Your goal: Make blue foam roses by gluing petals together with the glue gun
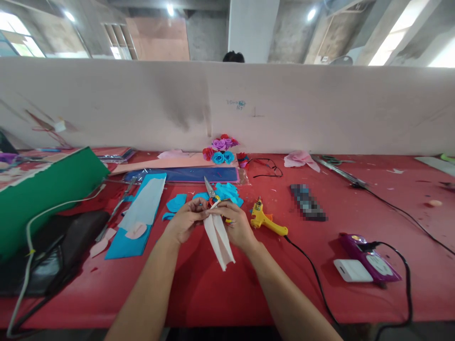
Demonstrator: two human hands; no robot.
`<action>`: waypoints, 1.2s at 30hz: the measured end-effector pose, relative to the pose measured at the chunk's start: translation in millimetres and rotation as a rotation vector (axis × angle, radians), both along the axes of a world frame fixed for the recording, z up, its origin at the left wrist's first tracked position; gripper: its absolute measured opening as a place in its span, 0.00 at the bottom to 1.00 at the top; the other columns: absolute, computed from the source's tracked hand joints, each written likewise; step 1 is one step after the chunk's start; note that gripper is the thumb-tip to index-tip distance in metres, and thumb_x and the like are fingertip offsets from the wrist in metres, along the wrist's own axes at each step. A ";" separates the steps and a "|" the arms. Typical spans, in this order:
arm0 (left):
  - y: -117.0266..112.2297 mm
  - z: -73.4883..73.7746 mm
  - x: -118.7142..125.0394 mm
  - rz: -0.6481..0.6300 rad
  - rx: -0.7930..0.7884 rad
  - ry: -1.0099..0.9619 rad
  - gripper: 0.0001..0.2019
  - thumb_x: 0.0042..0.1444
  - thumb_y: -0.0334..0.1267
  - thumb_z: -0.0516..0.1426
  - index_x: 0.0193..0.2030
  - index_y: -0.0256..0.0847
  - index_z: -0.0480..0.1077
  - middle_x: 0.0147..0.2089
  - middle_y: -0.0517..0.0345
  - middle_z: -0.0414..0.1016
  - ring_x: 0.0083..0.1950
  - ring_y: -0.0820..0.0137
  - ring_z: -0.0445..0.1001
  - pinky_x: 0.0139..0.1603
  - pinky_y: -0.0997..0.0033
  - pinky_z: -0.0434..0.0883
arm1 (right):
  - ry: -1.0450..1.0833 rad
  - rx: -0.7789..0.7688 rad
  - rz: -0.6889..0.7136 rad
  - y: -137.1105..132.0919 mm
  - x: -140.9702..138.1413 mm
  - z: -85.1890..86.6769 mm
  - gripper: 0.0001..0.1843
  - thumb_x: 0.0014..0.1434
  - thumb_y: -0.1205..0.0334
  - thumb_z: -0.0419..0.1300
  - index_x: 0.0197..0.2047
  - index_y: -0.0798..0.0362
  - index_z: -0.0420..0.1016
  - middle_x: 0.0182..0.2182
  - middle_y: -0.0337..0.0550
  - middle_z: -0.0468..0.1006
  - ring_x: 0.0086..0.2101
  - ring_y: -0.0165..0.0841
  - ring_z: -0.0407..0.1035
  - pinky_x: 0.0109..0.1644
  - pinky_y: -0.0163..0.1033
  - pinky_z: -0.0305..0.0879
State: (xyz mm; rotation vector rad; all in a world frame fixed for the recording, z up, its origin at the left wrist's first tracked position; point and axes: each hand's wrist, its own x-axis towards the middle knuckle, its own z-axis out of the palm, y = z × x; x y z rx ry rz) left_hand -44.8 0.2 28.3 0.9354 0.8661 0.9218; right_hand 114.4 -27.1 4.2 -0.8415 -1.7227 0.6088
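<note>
Over the red table [213, 284] my two hands meet at the centre. My left hand [185, 219] is closed, pinching the top of a folded pale pink paper strip [220, 241] that hangs down toward me. My right hand [236, 222] is closed round the handles of a pair of scissors [210, 189], whose blades point away and up to the left, and it also touches the strip. Blue paper cut-outs [227, 192] lie just beyond my hands.
A yellow glue gun [265, 219] with a black cord lies right of my right hand. Blue and white sheets [140, 215] and a green sheet [42, 189] lie left. Paper roses [220, 150] stand by the white partition. A purple device [369, 258] and white box [352, 270] sit at the right.
</note>
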 end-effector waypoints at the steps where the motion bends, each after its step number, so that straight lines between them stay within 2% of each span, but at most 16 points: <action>1: -0.7 0.4 0.5 -0.001 0.008 0.010 0.12 0.36 0.28 0.64 0.25 0.38 0.65 0.20 0.66 0.64 0.20 0.80 0.61 0.21 0.81 0.56 | 0.008 -0.007 -0.012 0.2 -0.2 -0.1 0.14 0.54 0.68 0.60 0.42 0.43 0.79 0.37 0.43 0.75 0.40 0.33 0.70 0.44 0.39 0.67; 5: -2.4 0.1 2.5 -0.006 0.030 0.005 0.12 0.35 0.29 0.65 0.25 0.38 0.65 0.21 0.65 0.66 0.21 0.79 0.64 0.22 0.80 0.58 | 0.082 -0.061 -0.059 -0.5 -2.7 0.5 0.11 0.56 0.66 0.59 0.38 0.44 0.80 0.34 0.41 0.78 0.38 0.33 0.71 0.42 0.38 0.67; 11: -1.6 -3.4 4.8 -0.042 0.030 -0.057 0.14 0.34 0.34 0.67 0.28 0.38 0.68 0.23 0.62 0.70 0.22 0.76 0.67 0.22 0.78 0.60 | 0.174 -0.121 -0.189 -5.3 -9.6 1.9 0.05 0.56 0.62 0.59 0.31 0.50 0.77 0.28 0.40 0.76 0.30 0.31 0.69 0.34 0.34 0.64; 14: -2.3 -3.6 6.4 -0.036 0.033 -0.078 0.14 0.34 0.34 0.68 0.28 0.38 0.68 0.22 0.62 0.70 0.21 0.77 0.67 0.22 0.78 0.60 | 0.150 -0.107 -0.205 -7.7 -10.4 2.3 0.06 0.57 0.62 0.57 0.34 0.49 0.76 0.30 0.41 0.76 0.33 0.32 0.69 0.36 0.35 0.65; 18: -1.9 -4.2 5.6 0.003 0.038 -0.093 0.12 0.35 0.32 0.67 0.27 0.37 0.69 0.22 0.63 0.69 0.22 0.77 0.67 0.23 0.79 0.61 | 0.129 -0.046 -0.129 -8.3 -8.8 4.5 0.09 0.56 0.64 0.58 0.40 0.47 0.77 0.36 0.43 0.77 0.37 0.33 0.71 0.39 0.36 0.67; 23: -0.1 -5.8 2.2 -0.001 -0.001 -0.063 0.12 0.32 0.32 0.67 0.27 0.36 0.72 0.25 0.59 0.73 0.25 0.74 0.70 0.25 0.77 0.66 | 0.161 -0.102 -0.160 -8.1 -9.6 4.5 0.07 0.55 0.63 0.59 0.37 0.47 0.79 0.31 0.41 0.79 0.33 0.32 0.71 0.37 0.36 0.67; 27: -3.1 -3.3 4.1 0.012 0.026 -0.025 0.10 0.36 0.31 0.66 0.28 0.36 0.73 0.27 0.57 0.74 0.26 0.74 0.70 0.25 0.78 0.64 | 0.186 -0.136 -0.202 -10.7 -10.5 5.2 0.08 0.57 0.60 0.58 0.33 0.49 0.79 0.26 0.39 0.78 0.29 0.31 0.70 0.34 0.35 0.66; 31: -6.4 -1.3 7.0 -0.010 0.031 0.002 0.08 0.39 0.30 0.64 0.28 0.36 0.72 0.26 0.58 0.73 0.27 0.74 0.70 0.24 0.78 0.62 | 0.192 -0.109 -0.276 -12.0 -11.4 5.0 0.06 0.55 0.60 0.60 0.32 0.50 0.78 0.27 0.40 0.78 0.29 0.32 0.69 0.33 0.36 0.65; 36: -7.1 -2.9 10.0 -0.004 0.018 -0.036 0.09 0.37 0.29 0.64 0.29 0.36 0.73 0.25 0.58 0.73 0.26 0.74 0.70 0.25 0.78 0.63 | 0.236 -0.108 -0.345 -11.9 -14.0 2.4 0.04 0.54 0.61 0.62 0.32 0.51 0.77 0.28 0.41 0.76 0.30 0.32 0.69 0.34 0.36 0.65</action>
